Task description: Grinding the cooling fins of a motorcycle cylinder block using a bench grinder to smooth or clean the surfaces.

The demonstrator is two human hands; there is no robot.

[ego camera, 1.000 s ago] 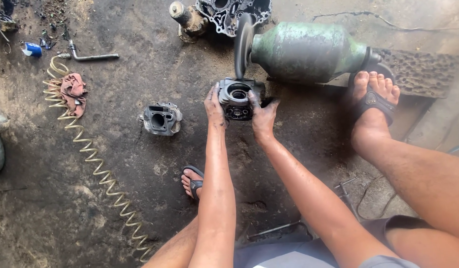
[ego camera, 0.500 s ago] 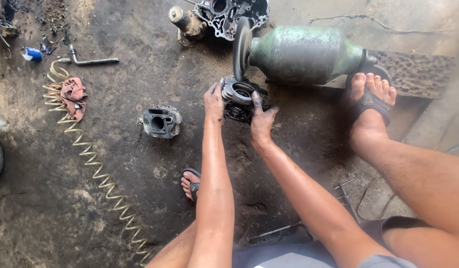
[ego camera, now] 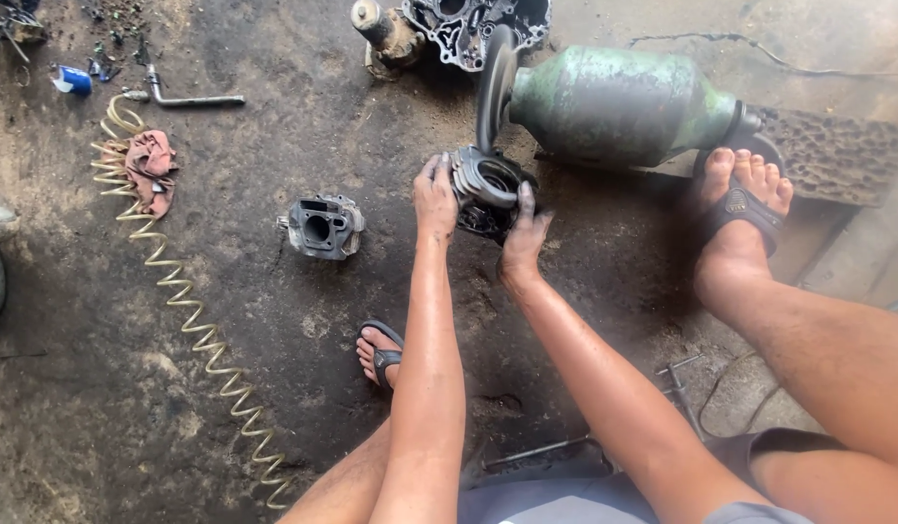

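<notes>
Holding a finned engine cylinder (ego camera: 486, 189) up against the dark wheel (ego camera: 495, 85) of a green bench grinder (ego camera: 619, 105) with bare hands is where this could bite. The left hand (ego camera: 435, 199) is clamped on the cylinder's left side and the right hand (ego camera: 523, 236) cups it from below and to the right, so both are wrapped tight on the part, fingers close under the wheel's rim. If the wheel is turning (can't tell from a still), a fin edge catching could kick the cylinder out of that grip or pull fingertips into the wheel. No gloves, and the right foot (ego camera: 738, 209) in an open sandal sits right by the grinder's tail end, seemingly bracing it, so a dropped casting would likely land on toes. The grinder just sits on the dirt floor (ego camera: 226, 388), so it may shift under pressure too. The cylinder itself looks grimy and dark, with stacked cooling fins and a round bore with a paler, cleaner ring around the opening, tilted up toward the wheel. A second, similar casting (ego camera: 323, 226) lies well apart to the left, near a coiled air hose (ego camera: 192, 320).
</notes>
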